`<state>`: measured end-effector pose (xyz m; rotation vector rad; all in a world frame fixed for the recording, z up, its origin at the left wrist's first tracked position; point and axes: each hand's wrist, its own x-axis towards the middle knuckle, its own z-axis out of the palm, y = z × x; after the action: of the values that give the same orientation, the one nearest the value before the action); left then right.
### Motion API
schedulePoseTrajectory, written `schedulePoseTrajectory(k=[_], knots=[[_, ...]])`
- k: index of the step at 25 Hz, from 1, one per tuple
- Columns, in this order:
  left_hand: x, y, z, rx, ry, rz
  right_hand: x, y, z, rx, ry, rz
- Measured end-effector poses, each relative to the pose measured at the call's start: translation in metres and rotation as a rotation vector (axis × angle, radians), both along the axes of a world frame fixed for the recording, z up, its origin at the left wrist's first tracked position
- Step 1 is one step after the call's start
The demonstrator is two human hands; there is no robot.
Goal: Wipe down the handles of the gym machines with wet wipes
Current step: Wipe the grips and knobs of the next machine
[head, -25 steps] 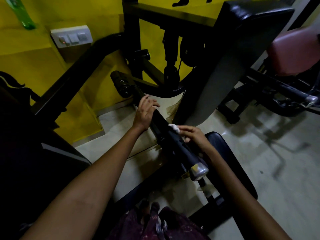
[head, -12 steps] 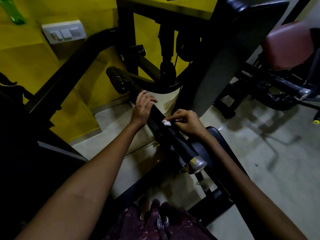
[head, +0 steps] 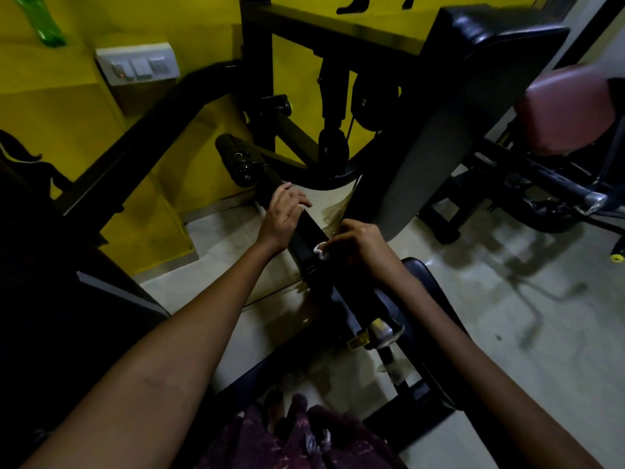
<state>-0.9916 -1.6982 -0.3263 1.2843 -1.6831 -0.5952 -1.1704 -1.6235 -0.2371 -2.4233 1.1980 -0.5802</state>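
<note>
Pinching crumpled white wet wipe (head: 320, 251) in right hand (head: 360, 243), pressed on black machine handle (head: 306, 231). Left hand (head: 283, 216) wrapped round same bar further up. Seat pad (head: 426, 282) just beside right wrist; open floor (head: 507, 333) to right. Handle dark, metal cap (head: 380, 333) at near end.

A black machine handle (head: 306, 233) runs diagonally from a round padded roller at upper left to a silver end cap at lower right — a small crumpled white wet wipe (head: 320, 249) pressed against its middle.
</note>
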Motion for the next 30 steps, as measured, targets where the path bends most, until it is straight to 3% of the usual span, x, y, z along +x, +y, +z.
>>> schedulePoseTrajectory(k=[2, 5, 7, 10, 16, 21, 25, 30], knots=[[0.001, -0.001, 0.0, 0.007, 0.0, -0.001, -0.011, 0.011, 0.002, 0.078, 0.03, -0.047], [0.0, 0.0, -0.001, 0.023, -0.001, 0.009, -0.036, 0.036, 0.008, 0.102, 0.12, 0.106], [0.0, 0.0, 0.0, 0.028, 0.008, 0.014, -0.027, 0.03, 0.016, 0.207, 0.054, 0.029], [-0.001, 0.0, 0.0, 0.031, 0.005, 0.003, 0.008, -0.011, 0.011, 0.044, 0.163, 0.027], [0.0, 0.001, 0.001, 0.054, 0.028, 0.008, 0.009, -0.009, 0.008, 0.097, 0.141, 0.005], [-0.001, 0.003, 0.004, 0.061, 0.039, -0.001, 0.008, 0.003, 0.019, -0.104, 0.356, 0.147], [-0.001, 0.006, 0.008, 0.124, 0.077, -0.031, 0.049, -0.029, 0.015, -0.204, 0.473, 0.071], [-0.001, 0.003, 0.002, 0.098, 0.061, -0.017, 0.021, 0.004, 0.016, -0.304, 0.513, 0.29]])
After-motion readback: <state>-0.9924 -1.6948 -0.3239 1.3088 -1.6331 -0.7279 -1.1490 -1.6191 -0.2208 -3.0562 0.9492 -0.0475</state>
